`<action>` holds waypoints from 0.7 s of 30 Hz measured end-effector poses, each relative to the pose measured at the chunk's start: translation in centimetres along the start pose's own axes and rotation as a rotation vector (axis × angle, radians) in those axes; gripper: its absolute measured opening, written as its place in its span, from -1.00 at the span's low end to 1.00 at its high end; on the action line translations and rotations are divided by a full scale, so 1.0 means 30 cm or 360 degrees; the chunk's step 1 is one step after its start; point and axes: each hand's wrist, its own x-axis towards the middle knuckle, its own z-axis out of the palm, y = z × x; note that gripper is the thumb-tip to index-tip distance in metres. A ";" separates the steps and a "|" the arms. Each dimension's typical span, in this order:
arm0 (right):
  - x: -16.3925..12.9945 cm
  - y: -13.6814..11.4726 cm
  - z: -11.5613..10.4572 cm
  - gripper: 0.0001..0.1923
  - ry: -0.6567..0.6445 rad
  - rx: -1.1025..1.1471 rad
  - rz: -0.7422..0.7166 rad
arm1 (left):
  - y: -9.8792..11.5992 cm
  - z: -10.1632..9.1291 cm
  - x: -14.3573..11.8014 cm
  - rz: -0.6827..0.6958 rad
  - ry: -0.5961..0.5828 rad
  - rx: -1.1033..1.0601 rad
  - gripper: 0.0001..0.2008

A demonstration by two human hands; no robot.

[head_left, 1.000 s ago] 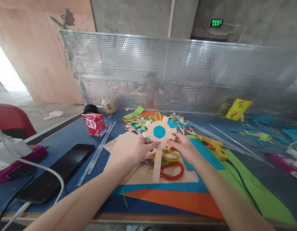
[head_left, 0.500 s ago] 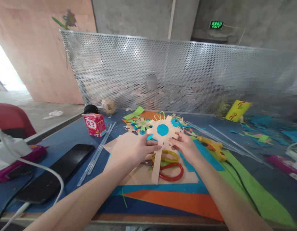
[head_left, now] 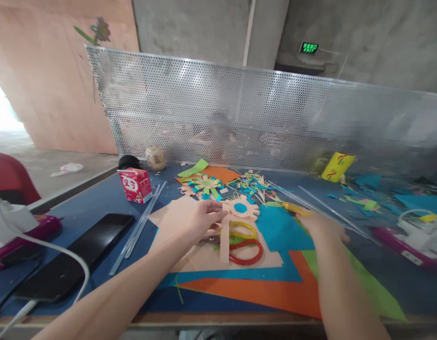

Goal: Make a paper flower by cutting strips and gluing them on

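Note:
My left hand (head_left: 206, 218) is closed, pinching a narrow beige paper strip (head_left: 224, 243) near its upper end. Just right of those fingers lies a scalloped beige paper flower (head_left: 252, 211) with a blue round centre. Under the strip rest scissors with one yellow and one red handle (head_left: 254, 257), their blades partly hidden. My right hand (head_left: 323, 226), slightly blurred, is wrapped over the handle of a yellow glue gun (head_left: 292, 208); only its front part shows, pointing left. Beneath both hands are beige sheets (head_left: 264, 260) and a blue sheet (head_left: 280, 231).
Paper scraps (head_left: 256, 184) and a green-and-blue paper flower (head_left: 207, 184) lie farther back. Clear glue sticks (head_left: 137, 231), a black phone (head_left: 77, 255) and a red drink carton (head_left: 135, 185) are at left. A perforated metal screen (head_left: 190, 104) bounds the far edge.
My right hand has left the paper flower and moved right onto the glue gun. The flower, held up before, is now lower, and my left hand pinches the strip.

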 end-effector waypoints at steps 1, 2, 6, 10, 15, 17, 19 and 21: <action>0.000 -0.001 0.004 -0.32 -0.0083 -0.0043 0.0064 | -0.001 0.003 0.000 0.0008 0.0012 0.0029 -0.71; -0.002 -0.006 0.008 -0.28 -0.0132 -0.0066 0.0101 | -0.003 0.005 0.000 0.0015 0.0028 0.0054 -0.73; -0.014 -0.029 0.014 -0.29 -0.0186 -0.0067 0.0075 | -0.025 -0.004 0.005 0.0138 0.0134 0.0202 -0.77; -0.021 -0.028 -0.006 -0.43 -0.0164 -0.0028 -0.0034 | -0.045 -0.042 -0.002 0.0354 0.0282 0.0471 -0.79; -0.067 -0.054 -0.037 -0.39 0.0000 0.0096 -0.0126 | -0.039 -0.049 -0.015 0.0443 0.0316 0.0642 -0.76; -0.098 -0.075 -0.041 -0.41 0.0062 0.0162 -0.0239 | -0.033 -0.044 -0.017 0.0446 0.0316 0.0702 -0.74; -0.130 -0.094 -0.038 -0.41 0.0179 0.0238 -0.0371 | -0.031 -0.043 -0.018 0.0428 0.0325 0.0754 -0.73; -0.160 -0.109 -0.027 -0.39 0.0313 0.0331 -0.0491 | -0.033 -0.045 -0.016 0.0407 0.0347 0.0797 -0.72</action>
